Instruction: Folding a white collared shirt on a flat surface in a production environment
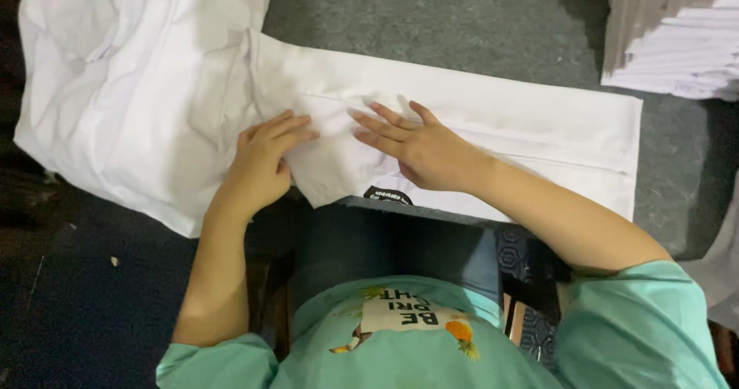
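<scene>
From my feed I see the white garment (pixel 192 89) spread across the grey counter (pixel 431 20), its bunched, rumpled part lying at the far left and a flat folded length running off to the right. My left hand (pixel 265 162) lies on the cloth near the garment's middle, fingers curled slightly and bunched close, pressing down on a fold. Just to its right, my right hand (pixel 419 146) rests flat on the same cloth, fingers spread and pointing left, nearly meeting the left hand's fingertips. A small dark label (pixel 387 196) shows at the garment's near edge, below the right hand. Beyond the garment's right end, a stack of folded white cloth (pixel 681 50) sits apart.
</scene>
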